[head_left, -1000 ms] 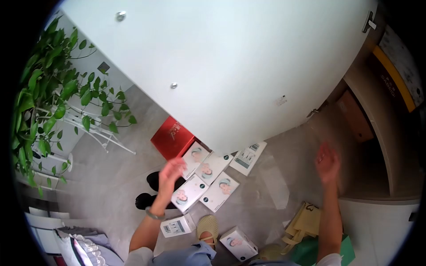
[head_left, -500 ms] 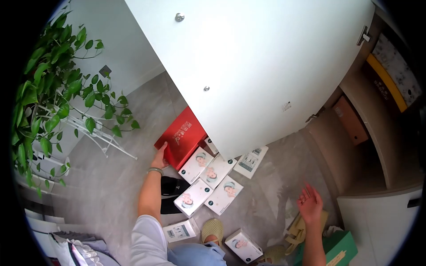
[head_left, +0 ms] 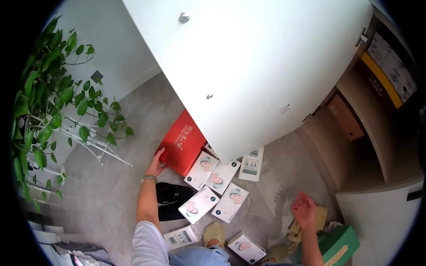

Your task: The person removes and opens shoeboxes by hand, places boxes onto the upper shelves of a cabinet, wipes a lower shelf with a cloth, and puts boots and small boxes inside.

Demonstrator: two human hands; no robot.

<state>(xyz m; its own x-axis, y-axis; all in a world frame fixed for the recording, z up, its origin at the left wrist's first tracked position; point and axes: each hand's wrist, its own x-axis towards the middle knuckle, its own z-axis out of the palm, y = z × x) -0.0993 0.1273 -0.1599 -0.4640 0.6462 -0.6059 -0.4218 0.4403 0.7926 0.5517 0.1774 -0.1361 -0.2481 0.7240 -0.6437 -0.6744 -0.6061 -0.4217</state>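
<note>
My left hand (head_left: 156,164) grips the near left corner of a red shoe box (head_left: 181,144) with white lettering. The box's far side is hidden behind the white cabinet door (head_left: 266,80). Against its lower right edge lie white boxes (head_left: 200,169) printed with a towel-wrapped head, several of them scattered over the floor. A pair of black shoes (head_left: 171,201) is just below my left wrist. On the right, my right hand (head_left: 304,208) hangs palm up with loosely bent fingers and nothing in it. Beneath it are a beige strapped item (head_left: 320,217) and a green box (head_left: 339,244).
The open door reaches across the middle. Cabinet shelves (head_left: 370,133) on the right hold an orange-brown box (head_left: 345,117) and a dark box with a yellow edge (head_left: 379,82). A leafy plant (head_left: 49,106) on a white stand (head_left: 95,144) is at left. My slippered foot (head_left: 214,234) stands among the boxes.
The red box has turned slightly and shifted a little, with my left hand still on it. The white boxes near it have moved slightly apart. My right hand has drawn in a little, its fingers more curled.
</note>
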